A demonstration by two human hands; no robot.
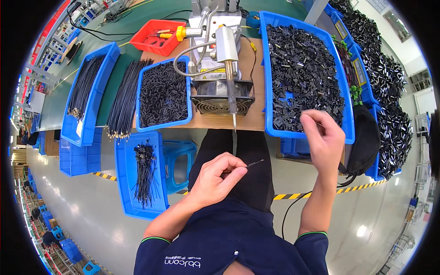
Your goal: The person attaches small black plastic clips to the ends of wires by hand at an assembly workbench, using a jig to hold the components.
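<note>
My left hand (pixel 219 178) is in front of my lap, its thumb and fingers closed on a thin black cable (pixel 255 163) whose fine tip points to the right. Over the near edge of a large blue tray (pixel 270 55) of small black plastic parts (pixel 305 68) is my right hand (pixel 326 140). Its thumb and index finger are pinched together; whatever lies between them is too small to make out. Between the two hands, further off, a soldering iron (pixel 231 87) hangs tip down from a grey bench machine (pixel 198 34).
A fan (pixel 222 97) stands behind the iron. To the left are a blue tray of short black tubes (pixel 164 94), bundled black cables (pixel 129 94) and another blue cable tray (pixel 103 75). Lower left, a blue bin (pixel 126 183) holds cables with black ends beside a blue stool (pixel 181 165).
</note>
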